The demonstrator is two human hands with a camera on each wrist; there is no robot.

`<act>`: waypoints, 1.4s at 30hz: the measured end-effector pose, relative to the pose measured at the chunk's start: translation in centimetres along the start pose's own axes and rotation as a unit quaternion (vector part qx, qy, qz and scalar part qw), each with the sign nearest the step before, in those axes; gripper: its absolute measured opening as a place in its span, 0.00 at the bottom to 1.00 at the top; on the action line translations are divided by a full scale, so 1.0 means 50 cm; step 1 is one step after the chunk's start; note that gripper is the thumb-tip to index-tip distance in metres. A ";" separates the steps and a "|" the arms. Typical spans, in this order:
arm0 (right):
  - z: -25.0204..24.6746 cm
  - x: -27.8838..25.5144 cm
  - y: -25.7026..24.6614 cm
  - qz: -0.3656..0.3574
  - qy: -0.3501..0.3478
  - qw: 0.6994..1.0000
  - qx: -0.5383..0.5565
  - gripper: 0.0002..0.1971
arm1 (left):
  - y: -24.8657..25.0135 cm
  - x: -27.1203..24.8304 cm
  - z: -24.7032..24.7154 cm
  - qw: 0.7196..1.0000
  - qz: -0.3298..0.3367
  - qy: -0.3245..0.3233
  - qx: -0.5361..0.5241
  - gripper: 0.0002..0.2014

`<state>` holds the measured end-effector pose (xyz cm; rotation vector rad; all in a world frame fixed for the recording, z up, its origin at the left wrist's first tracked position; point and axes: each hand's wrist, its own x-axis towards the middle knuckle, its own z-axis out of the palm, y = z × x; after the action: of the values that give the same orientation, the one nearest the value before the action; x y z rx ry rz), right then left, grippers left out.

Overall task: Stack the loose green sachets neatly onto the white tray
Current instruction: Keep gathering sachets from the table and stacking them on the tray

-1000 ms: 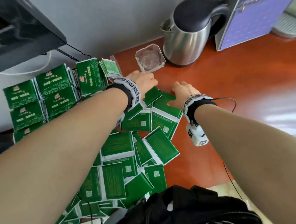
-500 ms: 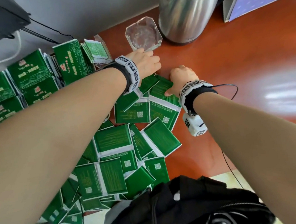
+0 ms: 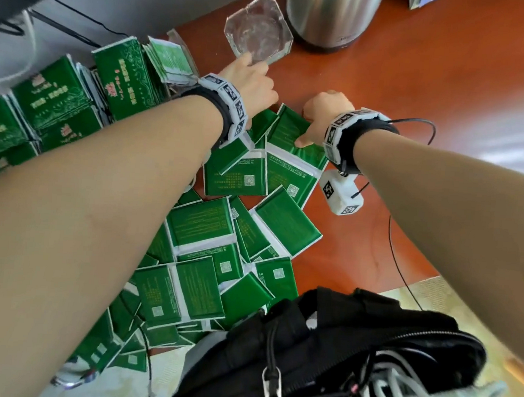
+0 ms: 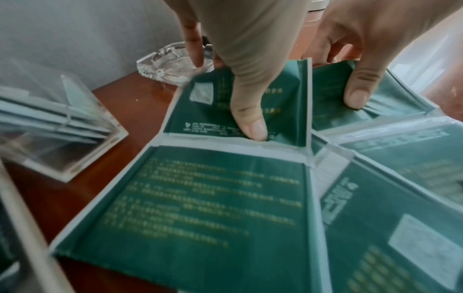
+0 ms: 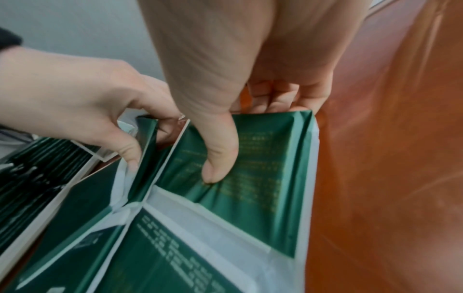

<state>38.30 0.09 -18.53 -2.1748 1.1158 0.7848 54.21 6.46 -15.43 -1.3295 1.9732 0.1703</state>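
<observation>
Several loose green sachets [image 3: 286,228] lie in an overlapping heap on the red-brown table. My left hand [image 3: 253,86] is at the heap's far end. It pinches one sachet [image 4: 205,111], with the thumb [image 4: 250,126] on top and the fingers behind its raised far edge. Just to the right, my right hand [image 3: 322,109] pinches a neighbouring sachet [image 5: 270,168] the same way, thumb [image 5: 218,168] pressing its face. Stacked sachets [image 3: 60,100] stand upright at the left. Whatever they rest on is hidden, and I cannot make out the white tray.
A glass ashtray [image 3: 257,27] sits just beyond my left hand, and a steel kettle [image 3: 329,14] stands behind it. A clear acrylic holder [image 4: 62,128] with sachets is at the left. A black bag [image 3: 336,358] lies at the near edge. Bare table [image 3: 449,72] extends to the right.
Both hands lay on the far sachets a second ago. Their fingers have since curled round the far edges, which now lift off the table. The view has tilted downward.
</observation>
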 end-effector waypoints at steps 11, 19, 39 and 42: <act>-0.050 -0.126 0.092 0.021 0.040 0.995 -0.089 0.10 | 0.075 -0.075 -0.075 0.951 -0.165 -0.046 -0.257 0.13; 0.034 -0.246 0.170 0.024 0.045 0.980 -0.191 0.07 | 0.226 -0.075 -0.078 0.952 -0.160 0.003 -0.262 0.15; 0.103 -0.402 0.359 0.028 0.087 0.971 -0.222 0.12 | 0.449 -0.029 -0.226 0.942 -0.205 0.046 -0.262 0.07; 0.082 -0.405 0.393 0.017 0.084 0.968 -0.234 0.10 | 0.478 -0.015 -0.245 0.934 -0.226 0.041 -0.275 0.08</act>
<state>11.00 3.64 -11.08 -2.6603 1.1395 0.9721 28.04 11.95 -12.85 -2.1449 1.6835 0.4743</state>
